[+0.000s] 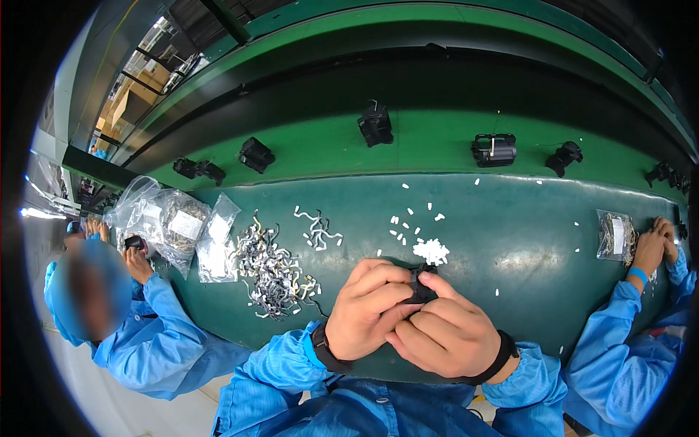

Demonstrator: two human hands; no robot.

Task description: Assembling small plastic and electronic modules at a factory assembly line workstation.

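Both my hands are closed around a small black plastic housing over the near part of the green table. My left hand grips it from the left, and my right hand from the right, thumb on top. Fingers hide most of the part. Just beyond it lies a pile of small white plastic pieces, with several more scattered farther out. Left of my hands is a heap of short grey, black and white cable pieces, and a smaller cluster of cables sits behind it.
Clear plastic bags of cables lie at the left. Several black housings stand along the green strip at the back. Co-workers in blue sit at the left and right; another cable bag lies by the right one.
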